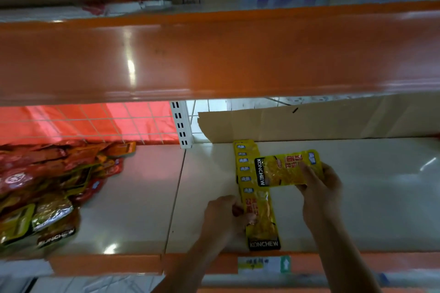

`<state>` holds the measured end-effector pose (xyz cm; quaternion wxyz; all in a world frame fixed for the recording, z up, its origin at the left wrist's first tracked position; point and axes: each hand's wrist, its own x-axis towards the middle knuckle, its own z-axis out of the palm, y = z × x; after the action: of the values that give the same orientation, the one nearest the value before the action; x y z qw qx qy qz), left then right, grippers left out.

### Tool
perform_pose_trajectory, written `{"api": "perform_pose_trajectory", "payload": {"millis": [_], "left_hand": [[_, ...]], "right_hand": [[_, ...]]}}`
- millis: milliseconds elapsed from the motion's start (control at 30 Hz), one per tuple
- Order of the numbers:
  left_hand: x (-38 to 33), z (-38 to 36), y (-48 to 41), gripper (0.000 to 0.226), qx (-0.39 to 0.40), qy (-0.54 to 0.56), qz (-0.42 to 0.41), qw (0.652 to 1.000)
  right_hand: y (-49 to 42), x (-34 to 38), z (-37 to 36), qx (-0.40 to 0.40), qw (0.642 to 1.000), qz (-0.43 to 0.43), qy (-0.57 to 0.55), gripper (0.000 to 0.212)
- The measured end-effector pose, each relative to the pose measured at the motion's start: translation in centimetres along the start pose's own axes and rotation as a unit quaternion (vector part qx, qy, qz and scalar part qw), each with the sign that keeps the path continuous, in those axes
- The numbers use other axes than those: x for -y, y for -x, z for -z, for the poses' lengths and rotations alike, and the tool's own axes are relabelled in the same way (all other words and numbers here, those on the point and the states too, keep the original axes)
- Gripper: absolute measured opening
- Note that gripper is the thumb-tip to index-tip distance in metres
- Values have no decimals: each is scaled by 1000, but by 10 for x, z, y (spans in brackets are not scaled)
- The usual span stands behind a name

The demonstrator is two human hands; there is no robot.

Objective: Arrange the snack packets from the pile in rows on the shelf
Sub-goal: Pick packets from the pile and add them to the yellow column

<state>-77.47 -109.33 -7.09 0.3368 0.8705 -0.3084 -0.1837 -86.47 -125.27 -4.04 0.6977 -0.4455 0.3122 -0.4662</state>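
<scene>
Now, head view: looking down onto the lower shelf [357, 197], centre and lower right of the frame.
right hand [319, 188]: pinches a yellow packet [285, 169] at its right end, thumb on top, fingers underneath.
yellow packet: centre right of the frame, turned crosswise, its black-banded end lying over the row.
row of packets [252, 192]: overlapped yellow ones running front to back in the centre of the frame, the front one at the shelf lip.
left hand [228, 216]: fingers curled on the left edge of the front packet, steadying the row.
pile [47, 185]: red and gold packets heaped at the left of the frame, well apart from the row.
handling (judgement): light, thin, glossy film; floppy and probably slippery, so the overlapped row may slide if nudged.
where to hold (judgement): the flat sealed end or edge, thumb above and fingers below. Avoid the filled middle, as the contents may crush.
</scene>
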Motion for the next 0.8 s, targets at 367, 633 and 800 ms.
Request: {"api": "perform_pose_trajectory", "payload": {"millis": [367, 633, 800], "left_hand": [[-17, 23, -4, 7, -156, 26, -1, 987], [-15, 35, -36, 66, 44, 238, -43, 969], [2, 36, -52, 67, -28, 326, -51, 944]], "right_hand": [[-12, -10, -15, 38, 997, -40, 49, 14], [-7, -23, -51, 122, 971, -7, 203, 22], [-11, -25, -65, 142, 915, 38, 375, 35]]}}
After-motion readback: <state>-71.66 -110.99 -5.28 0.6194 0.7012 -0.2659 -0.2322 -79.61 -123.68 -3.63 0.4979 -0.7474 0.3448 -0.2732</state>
